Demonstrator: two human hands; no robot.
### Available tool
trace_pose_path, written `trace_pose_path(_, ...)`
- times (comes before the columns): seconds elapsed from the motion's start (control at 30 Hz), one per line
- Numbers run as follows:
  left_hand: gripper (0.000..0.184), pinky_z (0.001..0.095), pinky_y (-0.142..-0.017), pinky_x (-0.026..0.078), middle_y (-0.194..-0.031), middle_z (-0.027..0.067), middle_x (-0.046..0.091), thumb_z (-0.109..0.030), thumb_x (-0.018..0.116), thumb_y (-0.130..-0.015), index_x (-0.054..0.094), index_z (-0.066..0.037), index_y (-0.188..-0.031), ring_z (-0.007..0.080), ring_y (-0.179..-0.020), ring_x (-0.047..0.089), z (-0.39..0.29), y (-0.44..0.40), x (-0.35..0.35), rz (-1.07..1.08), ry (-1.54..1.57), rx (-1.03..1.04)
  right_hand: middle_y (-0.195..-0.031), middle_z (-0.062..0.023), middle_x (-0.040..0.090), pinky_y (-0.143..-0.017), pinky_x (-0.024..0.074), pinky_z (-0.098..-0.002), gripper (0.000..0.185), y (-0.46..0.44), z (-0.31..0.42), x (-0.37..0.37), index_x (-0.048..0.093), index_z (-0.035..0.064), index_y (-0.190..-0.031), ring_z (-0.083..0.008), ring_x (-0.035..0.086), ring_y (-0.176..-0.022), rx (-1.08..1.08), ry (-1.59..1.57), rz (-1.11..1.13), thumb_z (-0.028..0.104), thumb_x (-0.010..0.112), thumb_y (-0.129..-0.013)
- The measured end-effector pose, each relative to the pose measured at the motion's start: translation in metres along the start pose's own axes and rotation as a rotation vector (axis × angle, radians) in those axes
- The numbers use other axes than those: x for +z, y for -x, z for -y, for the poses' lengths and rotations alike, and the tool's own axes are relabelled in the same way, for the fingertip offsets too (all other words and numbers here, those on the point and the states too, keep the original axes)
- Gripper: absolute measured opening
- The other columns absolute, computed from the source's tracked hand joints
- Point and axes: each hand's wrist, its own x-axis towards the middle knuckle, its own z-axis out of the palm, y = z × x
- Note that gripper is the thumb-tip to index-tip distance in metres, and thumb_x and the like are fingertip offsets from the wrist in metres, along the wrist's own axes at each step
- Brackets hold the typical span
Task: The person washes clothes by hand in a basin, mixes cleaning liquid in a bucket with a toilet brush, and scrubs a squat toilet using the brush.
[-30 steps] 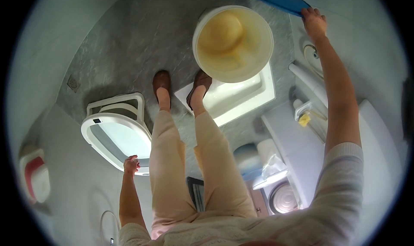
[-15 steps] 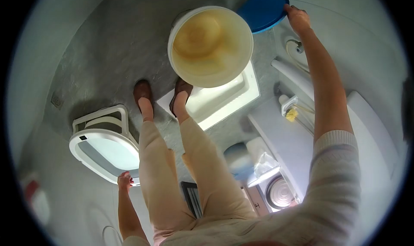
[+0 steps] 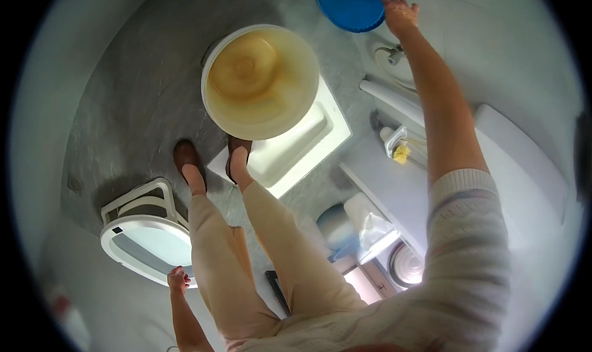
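My right hand [image 3: 401,19] reaches out at the upper right, with its fingertips on the edge of a round blue lid [image 3: 350,5]. The lid's far side is cut off by the top of the view. Below and left of it stands a large white bucket [image 3: 262,82], uncovered, with yellow-brown staining inside. My left hand [image 3: 179,279] hangs low at the left with curled fingers, overlapping the rim of a white folding basin [image 3: 151,251]. Whether it touches that rim, or holds anything, I cannot tell.
My feet [image 3: 186,154] stand beside a white squat-toilet pan [image 3: 324,130], partly covered by the bucket. A toilet brush holder [image 3: 394,139], a yellow brush [image 3: 401,154] and a hose [image 3: 394,57] are at the right. Behind my legs are a blue tub [image 3: 338,225] and a washing machine drum [image 3: 407,265].
My right hand and the blue lid have moved farther from the bucket, toward the top of the view. The whole scene has shifted left as my head turned. My left hand stays by the basin.
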Motion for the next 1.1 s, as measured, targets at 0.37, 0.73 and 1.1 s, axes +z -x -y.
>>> trace_pose_path(0.37,0.033,0.0228,-0.037,0.035,-0.058,0.0023,0.050,-0.008,0.049,-0.077,0.049,-0.006,-0.110,0.0111,-0.043,0.048,-0.045,0.054,-0.047,0.022,0.085,0.257,-0.115,-0.0089,0.049,-0.089,0.0345,-0.0501,0.049,0.243,0.109,-0.026,0.038,0.0202,-0.124,-0.0262,0.046,-0.108,-0.101,-0.830,0.531,0.019,0.052,-0.077)
trace_pose_path(0.73,0.034,0.0404,-0.070,0.046,-0.073,0.0135,0.063,-0.041,0.060,-0.067,0.067,-0.009,-0.072,0.0308,-0.076,0.060,-0.132,0.196,-0.115,-0.575,-0.494,0.831,-0.089,-0.0163,0.059,-0.074,0.0460,-0.0362,0.033,0.464,0.077,-0.039,0.057,0.0098,-0.102,-0.0307,0.057,-0.082,-0.120,-1.330,0.217,0.019,0.053,-0.072)
trace_pose_path(1.1,0.046,0.0319,-0.074,0.044,-0.105,0.0156,0.056,-0.019,0.062,-0.070,0.051,-0.006,-0.114,0.0241,-0.085,0.055,-0.221,0.611,-0.163,-0.824,0.147,2.107,-0.072,-0.0110,0.063,-0.050,0.0483,-0.0305,0.036,0.503,-0.011,-0.095,0.058,0.0035,-0.100,-0.0186,0.063,-0.060,0.294,-1.738,0.407,0.008,0.061,-0.064)
